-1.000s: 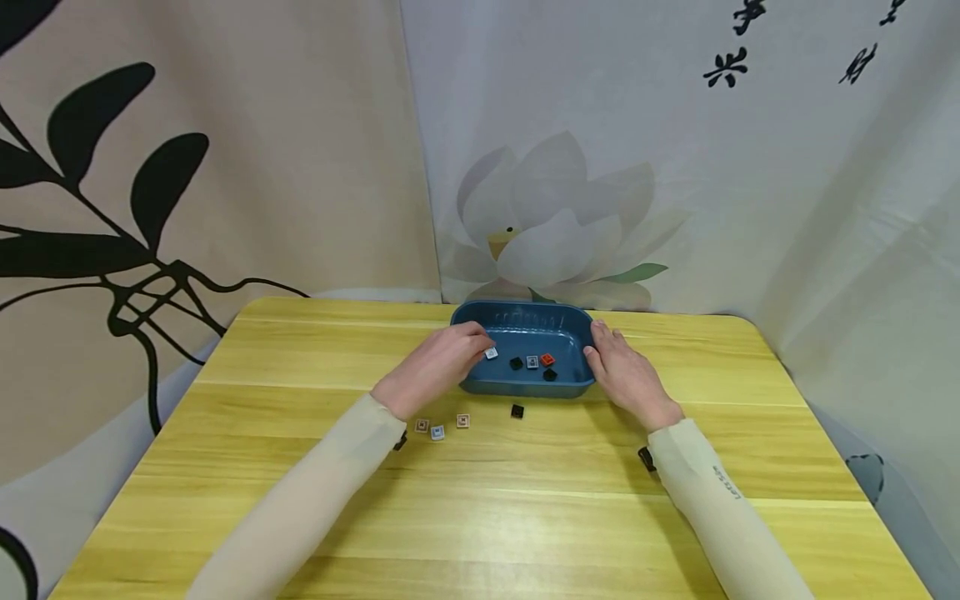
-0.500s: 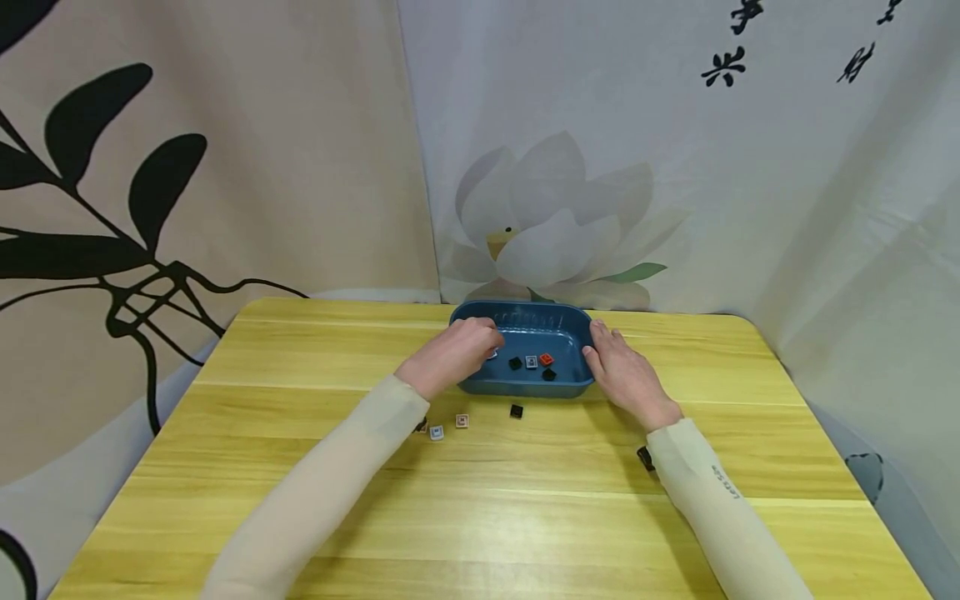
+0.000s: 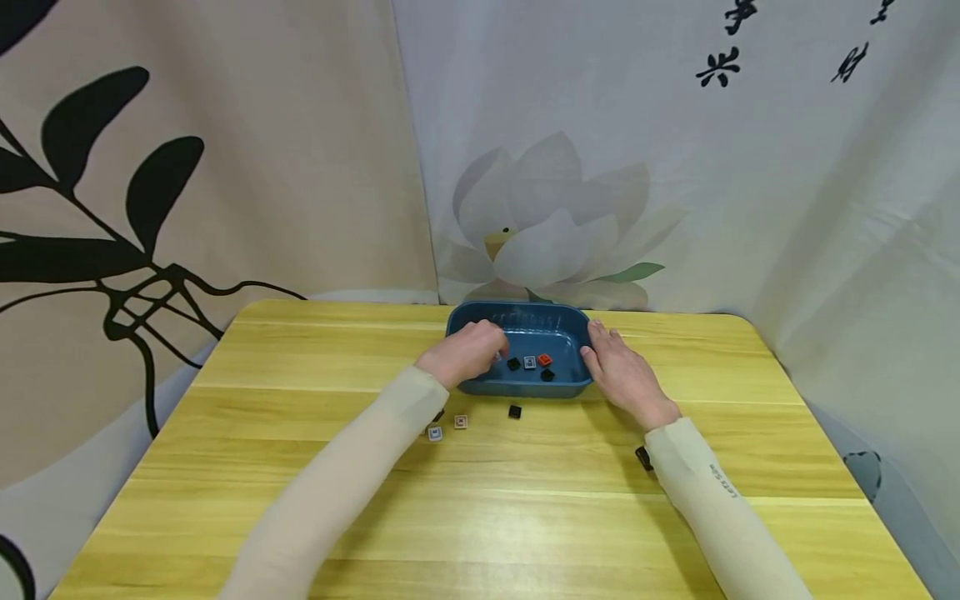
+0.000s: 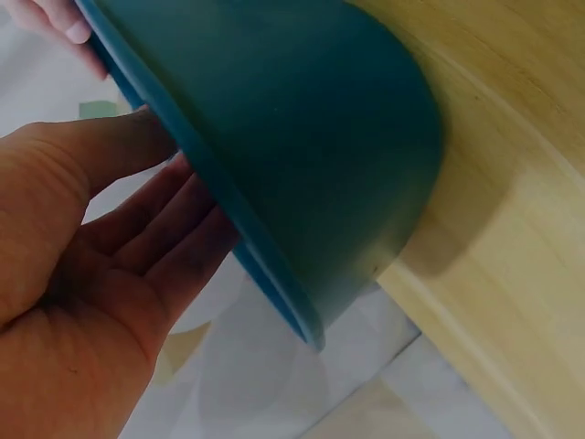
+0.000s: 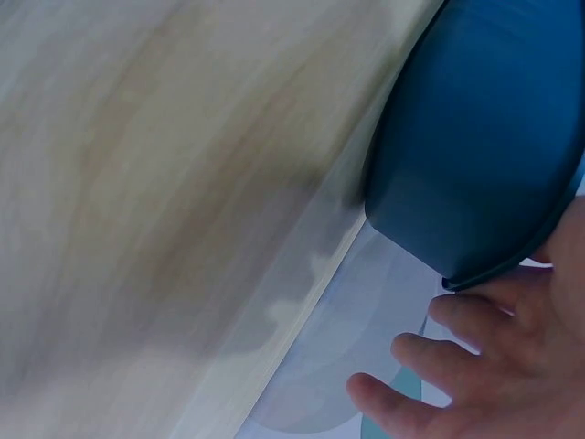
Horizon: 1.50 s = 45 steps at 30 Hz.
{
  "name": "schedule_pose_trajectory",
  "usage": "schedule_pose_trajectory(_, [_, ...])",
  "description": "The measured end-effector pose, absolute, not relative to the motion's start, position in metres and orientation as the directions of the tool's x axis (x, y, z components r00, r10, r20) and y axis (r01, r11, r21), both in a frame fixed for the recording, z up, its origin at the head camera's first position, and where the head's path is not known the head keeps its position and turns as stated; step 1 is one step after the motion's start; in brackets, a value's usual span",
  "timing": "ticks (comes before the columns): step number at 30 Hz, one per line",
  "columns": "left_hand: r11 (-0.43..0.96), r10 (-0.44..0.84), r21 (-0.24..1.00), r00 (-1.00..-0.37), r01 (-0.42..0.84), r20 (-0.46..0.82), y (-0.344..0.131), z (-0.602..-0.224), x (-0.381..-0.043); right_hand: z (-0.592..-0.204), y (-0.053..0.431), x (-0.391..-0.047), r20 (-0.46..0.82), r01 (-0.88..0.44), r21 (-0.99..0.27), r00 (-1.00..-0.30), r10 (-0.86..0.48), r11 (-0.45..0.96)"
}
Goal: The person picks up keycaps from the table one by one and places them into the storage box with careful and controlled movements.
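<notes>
A blue rectangular tray (image 3: pixel 525 389) stands near the back of the table. Over its left rim reaches my left hand (image 3: pixel 467 350), fingers bent down inside. A small white keycap (image 3: pixel 497 357) shows at its fingertips and appears pinched, though the fingers cover most of it. In the left wrist view the tips of the left hand (image 4: pixel 110 247) go behind the tray wall (image 4: pixel 302 155). My right hand (image 3: pixel 624 373) rests against the tray's right end, fingers extended. The right wrist view has the right hand (image 5: pixel 484 357) with spread fingers beside the rim. Inside lie a red keycap (image 3: pixel 545 360), a white-grey keycap (image 3: pixel 529 362) and black keycaps (image 3: pixel 513 364).
On the wooden table (image 3: pixel 525 517), in front of the tray, lie a black keycap (image 3: pixel 514 412), a brownish keycap (image 3: pixel 461 422) and a pale keycap (image 3: pixel 435 433). The left forearm mostly hides another beside them. A printed curtain (image 3: pixel 337 167) hangs behind the table's back edge.
My left hand has moved right, further into the tray, and the white keycap at its fingertips has shifted slightly right. The right hand stays at the tray's end.
</notes>
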<state>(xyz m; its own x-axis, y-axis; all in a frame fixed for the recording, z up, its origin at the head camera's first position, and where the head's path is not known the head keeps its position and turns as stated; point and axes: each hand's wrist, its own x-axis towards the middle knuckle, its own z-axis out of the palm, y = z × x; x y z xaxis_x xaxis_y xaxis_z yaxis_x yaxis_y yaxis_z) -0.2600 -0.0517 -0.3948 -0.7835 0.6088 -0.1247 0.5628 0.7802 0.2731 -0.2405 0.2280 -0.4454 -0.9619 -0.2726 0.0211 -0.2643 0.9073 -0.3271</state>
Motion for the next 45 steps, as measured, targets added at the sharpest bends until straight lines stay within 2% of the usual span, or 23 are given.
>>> schedule_pose_trajectory(15, [0.827, 0.560, 0.227, -0.789, 0.514, -0.253, -0.053, -0.407, -0.271, -0.442, 0.224, -0.239, 0.025, -0.278, -0.326, -0.958, -0.286, 0.904])
schedule_pose_trajectory(28, [0.841, 0.541, 0.168, -0.802, 0.514, -0.254, -0.055, -0.414, -0.275, -0.442, 0.224, -0.240, 0.018, -0.278, -0.327, -0.957, -0.288, 0.903])
schedule_pose_trajectory(33, [0.825, 0.564, 0.164, -0.801, 0.540, -0.199, -0.059, -0.411, -0.272, -0.443, 0.225, -0.241, 0.014, -0.268, -0.330, -0.960, -0.279, 0.905])
schedule_pose_trajectory(40, [0.793, 0.605, 0.078, -0.796, 0.604, 0.017, -0.077, -0.402, -0.265, -0.442, 0.224, -0.241, 0.005, -0.266, -0.328, -0.960, -0.280, 0.906])
schedule_pose_trajectory(45, [0.779, 0.612, 0.065, -0.780, 0.623, 0.132, -0.092, -0.396, -0.255, -0.442, 0.227, -0.240, -0.009, -0.250, -0.334, -0.963, -0.268, 0.909])
